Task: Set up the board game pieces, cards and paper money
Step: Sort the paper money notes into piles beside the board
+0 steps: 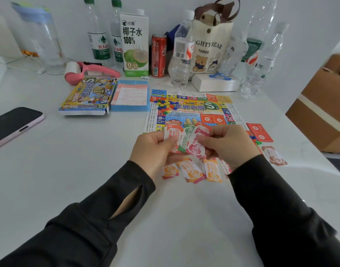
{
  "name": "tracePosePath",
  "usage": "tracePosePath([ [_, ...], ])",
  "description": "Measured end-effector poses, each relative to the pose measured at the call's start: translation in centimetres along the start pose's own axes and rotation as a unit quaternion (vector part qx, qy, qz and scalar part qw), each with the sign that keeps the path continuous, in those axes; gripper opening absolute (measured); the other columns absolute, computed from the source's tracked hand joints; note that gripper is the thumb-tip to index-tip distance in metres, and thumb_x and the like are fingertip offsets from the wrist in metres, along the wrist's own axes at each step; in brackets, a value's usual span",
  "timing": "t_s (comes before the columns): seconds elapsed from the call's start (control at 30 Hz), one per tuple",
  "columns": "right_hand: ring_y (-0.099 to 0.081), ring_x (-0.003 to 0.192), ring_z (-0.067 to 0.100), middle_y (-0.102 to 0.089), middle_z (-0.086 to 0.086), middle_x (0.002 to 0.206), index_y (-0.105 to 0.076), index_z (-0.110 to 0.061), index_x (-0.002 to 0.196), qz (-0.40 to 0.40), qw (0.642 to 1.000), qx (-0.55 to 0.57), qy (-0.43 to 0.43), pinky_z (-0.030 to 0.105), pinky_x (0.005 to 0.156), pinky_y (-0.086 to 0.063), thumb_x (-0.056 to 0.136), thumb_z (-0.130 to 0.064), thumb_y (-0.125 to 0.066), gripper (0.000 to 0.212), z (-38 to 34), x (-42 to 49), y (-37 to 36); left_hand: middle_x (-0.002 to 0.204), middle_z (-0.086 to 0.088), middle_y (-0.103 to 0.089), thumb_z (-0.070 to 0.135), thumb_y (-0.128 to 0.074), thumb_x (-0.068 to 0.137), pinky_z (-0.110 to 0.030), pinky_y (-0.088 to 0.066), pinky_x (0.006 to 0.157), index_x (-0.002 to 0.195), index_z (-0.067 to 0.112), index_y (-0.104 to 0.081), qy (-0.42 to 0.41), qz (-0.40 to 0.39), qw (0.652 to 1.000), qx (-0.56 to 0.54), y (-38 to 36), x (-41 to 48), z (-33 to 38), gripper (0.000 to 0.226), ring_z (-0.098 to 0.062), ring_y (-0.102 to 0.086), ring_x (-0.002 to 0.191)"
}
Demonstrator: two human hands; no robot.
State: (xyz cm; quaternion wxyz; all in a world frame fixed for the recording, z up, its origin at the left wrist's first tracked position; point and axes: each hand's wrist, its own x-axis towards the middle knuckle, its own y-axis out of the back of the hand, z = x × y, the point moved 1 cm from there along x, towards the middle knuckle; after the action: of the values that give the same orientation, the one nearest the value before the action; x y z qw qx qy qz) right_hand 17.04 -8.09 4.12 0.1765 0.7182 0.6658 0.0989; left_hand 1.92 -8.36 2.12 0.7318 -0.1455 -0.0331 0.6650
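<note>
left hand [151, 149] grip: paper money [185, 139] | right hand [228, 143] grip: same | carton [134, 43] reads "100%"

Bright, even, diffuse light; soft faint shadows under the sleeves [111, 205]. Mild sheen on white tabletop [49, 170]. Wide-angle bending at edges; far bottles [97, 31] slightly soft.

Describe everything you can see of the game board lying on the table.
The game board is a thin printed sheet, paper by its look, lying flat and unfolded on the white table. A border of small squares frames a blue centre with a title, a green S badge and an orange card space. A heap of small coloured pieces sits near its far left corner. Its near edge is hidden behind the paper notes held in the left hand and right hand.
</note>
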Motion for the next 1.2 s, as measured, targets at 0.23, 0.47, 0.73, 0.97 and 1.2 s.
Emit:
tracePosePath([
  [0.23, -0.050, 0.036, 0.005, -0.055, -0.004, 0.040, -0.062, -0.009, 0.063, -0.004, 1.000, 0.003, -0.010, 0.018, 0.046, -0.051, 0.084, -0.006, -0.065, 0.021, -0.10, -0.05, 0.14, 0.076, 0.003, -0.069, 0.007, -0.061, 0.086, -0.017, -0.052, 0.045, 0.072, 0.020, -0.063, -0.026, 0.034, 0.999, 0.021, 0.12, 0.04, 0.21, 0.019, -0.012, -0.068, 0.055],
  [0.47, -0.052, 0.043, 0.013, -0.058, 0.003, 0.047, -0.064, -0.005, 0.066, 0.003, 1.000, 0.029, -0.007, 0.029, 0.056, -0.054, 0.084, -0.006, -0.064, 0.018, -0.17, 0.01, 0.11, 0.071, 0.007, -0.068, 0.007, -0.065, 0.081, -0.015, -0.050, 0.043, 0.072, 0.021, -0.063, -0.022, 0.046, 0.999, 0.019, 0.31, 0.02, 0.18, 0.017, -0.010, -0.067, 0.054],
  [0.73, -0.054, 0.046, 0.016, -0.061, 0.008, 0.053, -0.064, -0.006, 0.069, -0.016, 0.999, 0.030, 0.001, 0.037, 0.065, -0.055, 0.084, -0.008, -0.064, 0.015, -0.13, -0.11, -0.35, 0.073, 0.003, -0.068, 0.004, -0.064, 0.081, -0.015, -0.051, 0.043, 0.075, 0.018, -0.063, -0.009, 0.010, 1.000, 0.004, 0.02, -0.25, 0.30, 0.016, -0.012, -0.067, 0.054],
  [0.97, -0.057, 0.048, 0.016, -0.065, 0.011, 0.059, -0.064, -0.006, 0.071, -0.010, 0.999, 0.040, 0.003, 0.038, 0.068, -0.057, 0.085, -0.007, -0.063, 0.014, 0.00, -0.14, -0.39, 0.080, -0.001, -0.069, -0.002, -0.063, 0.079, -0.018, -0.055, 0.050, 0.079, 0.019, -0.062, -0.013, -0.015, 1.000, -0.002, -0.01, -0.10, 0.09, 0.021, -0.013, -0.069, 0.059],
  [1.2, -0.056, 0.043, 0.010, -0.064, 0.004, 0.053, -0.065, -0.005, 0.076, -0.001, 0.999, 0.041, 0.000, 0.031, 0.058, -0.057, 0.085, -0.006, -0.063, 0.010, 0.15, 0.07, -0.16, 0.088, -0.005, -0.070, -0.006, -0.055, 0.086, -0.020, -0.056, 0.054, 0.084, 0.020, -0.060, 0.001, -0.033, 0.999, -0.027, -0.09, -0.07, -0.03, 0.026, -0.015, -0.070, 0.067],
])
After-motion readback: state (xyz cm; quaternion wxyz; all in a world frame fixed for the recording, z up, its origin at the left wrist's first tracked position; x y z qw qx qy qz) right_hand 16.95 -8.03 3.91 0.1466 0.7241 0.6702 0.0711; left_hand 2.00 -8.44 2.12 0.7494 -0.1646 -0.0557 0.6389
